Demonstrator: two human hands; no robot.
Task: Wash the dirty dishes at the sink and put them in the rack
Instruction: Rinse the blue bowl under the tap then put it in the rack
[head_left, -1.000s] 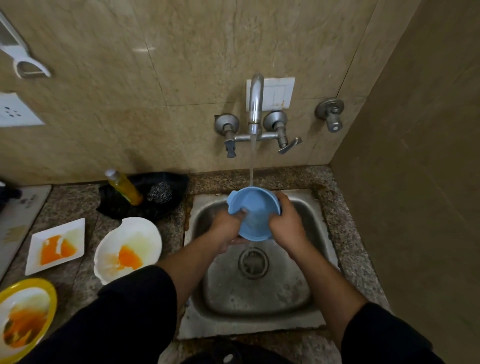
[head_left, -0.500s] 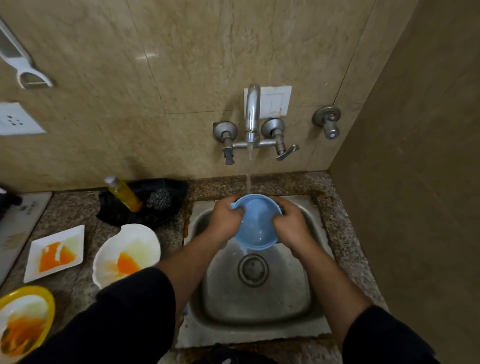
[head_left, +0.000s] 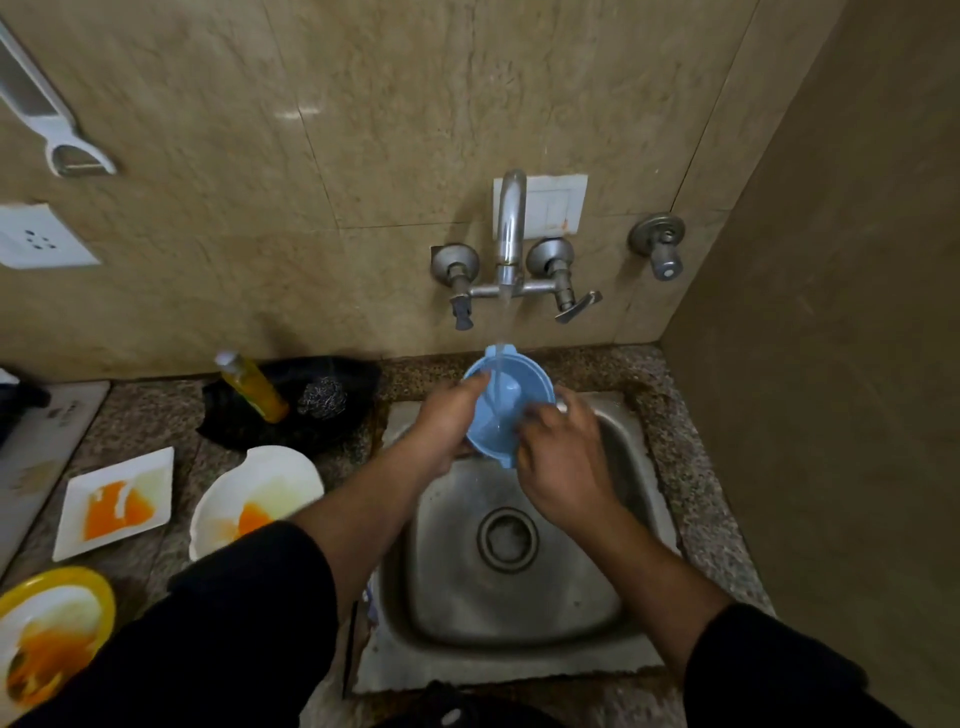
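A light blue plastic bowl (head_left: 501, 400) is tilted under the running tap (head_left: 510, 228), above the steel sink (head_left: 524, 597). Water streams into its inside. My left hand (head_left: 447, 421) grips the bowl's left rim, thumb over the edge. My right hand (head_left: 561, 457) is at the bowl's right side with fingers curled against its inside; it is blurred. Three dirty dishes with orange stains lie on the counter to the left: a white square plate (head_left: 114, 499), a white shell-shaped plate (head_left: 260, 493) and a yellow-rimmed plate (head_left: 47, 629).
A yellow soap bottle (head_left: 254, 387) and a steel scrubber (head_left: 322, 397) lie on a black cloth (head_left: 343, 379) behind the dishes. A side wall (head_left: 831, 364) stands close on the right. A socket (head_left: 36, 239) and a peeler (head_left: 47, 114) are on the tiled wall. No rack is in view.
The bowl has been turned and tilted under the stream. My right hand has shifted from the rim toward the bowl's inside. The view has tipped slightly downward.
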